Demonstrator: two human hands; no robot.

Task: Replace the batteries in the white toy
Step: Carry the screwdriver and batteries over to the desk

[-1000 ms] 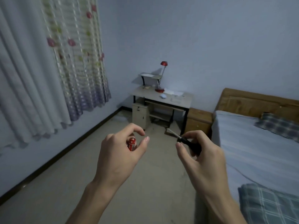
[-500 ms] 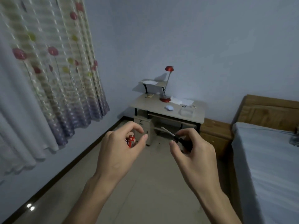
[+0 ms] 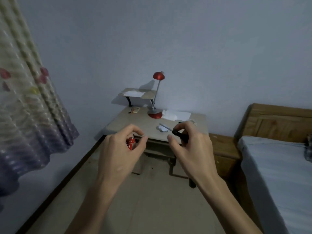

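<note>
My left hand point(image 3: 120, 152) is raised in front of me and curled around red batteries point(image 3: 130, 143), whose tops show between thumb and fingers. My right hand point(image 3: 190, 146) grips a screwdriver point(image 3: 175, 132) by its black handle, the metal shaft pointing up and left. Just past the shaft tip, a small white toy point(image 3: 162, 128) lies on the beige desk point(image 3: 135, 125) ahead. Both hands hover in the air in front of the desk's near edge.
On the desk stand a red lamp point(image 3: 156, 98), white papers point(image 3: 175, 114) and a small raised shelf point(image 3: 135, 95). A wooden nightstand point(image 3: 222, 149) and a bed point(image 3: 276, 174) are on the right. Floral curtains point(image 3: 25, 107) hang on the left. Tiled floor lies below.
The desk has come much closer and now sits right behind my hands. Both hands keep the same grips on the batteries and the screwdriver.
</note>
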